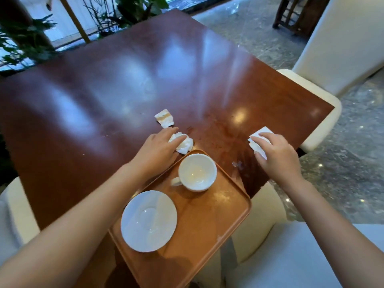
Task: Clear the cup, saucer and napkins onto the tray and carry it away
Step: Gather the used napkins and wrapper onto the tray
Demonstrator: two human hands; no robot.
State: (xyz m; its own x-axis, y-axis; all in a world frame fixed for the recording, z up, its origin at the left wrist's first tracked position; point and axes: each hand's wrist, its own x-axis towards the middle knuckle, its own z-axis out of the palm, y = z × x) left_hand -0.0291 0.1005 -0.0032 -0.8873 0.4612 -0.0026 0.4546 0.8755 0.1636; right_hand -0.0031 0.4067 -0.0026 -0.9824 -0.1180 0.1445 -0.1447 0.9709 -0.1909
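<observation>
The white cup (197, 172) stands upright and empty at the far end of the orange-brown tray (209, 221), its handle pointing toward 9 o'clock. The white saucer (148, 220) lies on the same tray, toward 7 o'clock from the cup and apart from it; its left rim reaches the tray's left edge. The tray's near end hangs past the table edge, and its near corner is cut off at the bottom of the view.

Three napkins are still on the dark red table (104, 90). A crumpled napkin (184, 143) sits just beyond the tray's far corner, at 12 o'clock from the cup; the left hand (158, 149) lies over it with fingers spread, hiding its left part, and whether the fingers pinch it cannot be told. A stained napkin (164, 118) lies free just beyond that hand. At 2 o'clock from the cup, the right hand (276, 154) presses down on a flat white napkin (258, 140), covering most of it; no closed grasp shows.

Cream chairs (324, 65) stand at the table's right side, blurred at the edges.
</observation>
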